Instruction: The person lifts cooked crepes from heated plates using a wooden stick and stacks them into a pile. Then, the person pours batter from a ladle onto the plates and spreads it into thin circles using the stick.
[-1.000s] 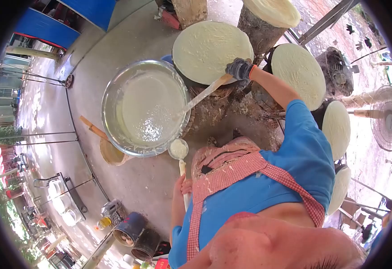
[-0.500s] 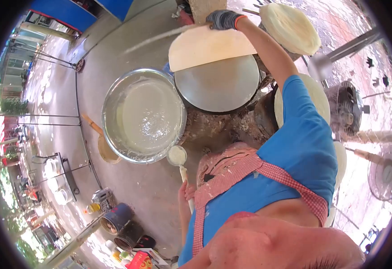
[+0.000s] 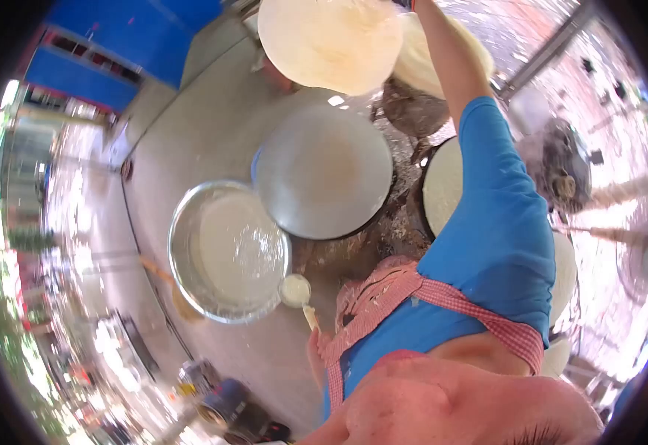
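My left hand [image 3: 319,347] is wrapped round the pale handle of a ladle [image 3: 295,291]. The ladle's bowl has white batter in it and is by the rim of a wide metal basin [image 3: 178,285] of white batter. At the top edge, only a sliver of my gloved right hand [image 3: 404,4] shows. It grips a large thin flatbread [image 3: 328,48], held up off the round griddle [image 3: 324,174]. The griddle's bare grey surface shows below the flatbread. Another pale flatbread or stack [image 3: 442,59] is behind my right forearm.
To the right, a second round pan [image 3: 441,189] with a pale layer is partly hidden by my sleeve. A wooden handle [image 3: 157,268] pokes out beside the basin. Dark cylinders [image 3: 224,400] stand on the floor at lower left. Blue panels [image 3: 116,37] are at upper left.
My right hand has lifted the flatbread clear of the griddle and carried it up to the top edge. My left hand still holds the ladle near the basin. The view has shifted.
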### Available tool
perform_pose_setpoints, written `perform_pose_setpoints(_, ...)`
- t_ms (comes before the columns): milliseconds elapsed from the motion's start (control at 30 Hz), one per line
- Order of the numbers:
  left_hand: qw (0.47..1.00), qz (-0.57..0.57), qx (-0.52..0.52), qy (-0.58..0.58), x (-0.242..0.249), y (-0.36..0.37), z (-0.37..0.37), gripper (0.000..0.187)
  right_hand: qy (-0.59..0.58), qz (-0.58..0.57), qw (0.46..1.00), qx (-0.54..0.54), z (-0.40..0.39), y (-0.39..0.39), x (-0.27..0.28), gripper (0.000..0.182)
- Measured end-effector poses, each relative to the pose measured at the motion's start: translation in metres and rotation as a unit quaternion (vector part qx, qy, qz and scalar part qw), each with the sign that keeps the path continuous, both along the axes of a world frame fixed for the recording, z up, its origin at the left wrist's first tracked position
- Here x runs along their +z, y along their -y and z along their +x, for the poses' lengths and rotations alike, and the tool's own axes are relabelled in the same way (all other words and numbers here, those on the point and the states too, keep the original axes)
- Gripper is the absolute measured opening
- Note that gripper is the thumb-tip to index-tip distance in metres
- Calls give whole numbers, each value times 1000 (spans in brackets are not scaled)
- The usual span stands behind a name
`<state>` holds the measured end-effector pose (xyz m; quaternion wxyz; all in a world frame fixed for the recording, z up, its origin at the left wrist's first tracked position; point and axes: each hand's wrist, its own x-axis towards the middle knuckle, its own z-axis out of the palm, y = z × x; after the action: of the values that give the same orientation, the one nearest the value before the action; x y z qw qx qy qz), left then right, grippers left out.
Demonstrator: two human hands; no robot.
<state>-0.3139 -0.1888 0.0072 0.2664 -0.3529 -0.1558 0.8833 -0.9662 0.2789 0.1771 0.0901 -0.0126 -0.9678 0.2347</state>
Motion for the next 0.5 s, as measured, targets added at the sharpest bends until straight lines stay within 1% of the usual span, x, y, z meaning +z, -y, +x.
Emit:
perform_pose_setpoints(67,999,-17,-30,7,6,-2,-12,39,28,-120,984,-128,3,-79,-30,28)
perform_pose_setpoints(100,999,-24,-43,10,9,-3,-19,39,32,-201,960,-192,10,-114,-50,28)
perform_pose_setpoints(133,998,-34,-52,11,12,-4,-25,39,28,-277,930,-239,22,-142,-68,28)
perform_pose_setpoints(167,997,-44,-61,15,15,-6,-31,39,-66,-368,891,-259,58,-145,-81,29)
perform_pose_setpoints(200,996,-51,-70,18,18,-9,-38,39,-30,-403,858,-317,68,-165,-104,28)
perform_pose_setpoints(233,995,-60,-74,19,21,-13,-43,39,-64,-478,823,-300,88,-183,-141,27)
perform_pose_setpoints(267,995,-65,-76,21,23,-16,-48,39,-68,-439,823,-355,96,-198,-176,24)
perform_pose_setpoints(300,994,-67,-80,25,25,-22,-54,39,-74,-441,821,-356,108,-198,-201,24)
perform_pose_setpoints(333,994,-71,-81,26,27,-26,-60,39,-106,-488,759,-419,123,-191,-221,22)
perform_pose_setpoints(400,993,-78,-84,26,34,-33,-71,39,-134,-539,679,-480,125,-199,-246,21)
perform_pose_setpoints(467,992,-88,-88,35,43,-38,-79,39,-115,-507,695,-497,125,-207,-261,19)
perform_pose_setpoints(500,991,-93,-91,40,47,-40,-83,39,-130,-536,700,-454,123,-213,-262,17)
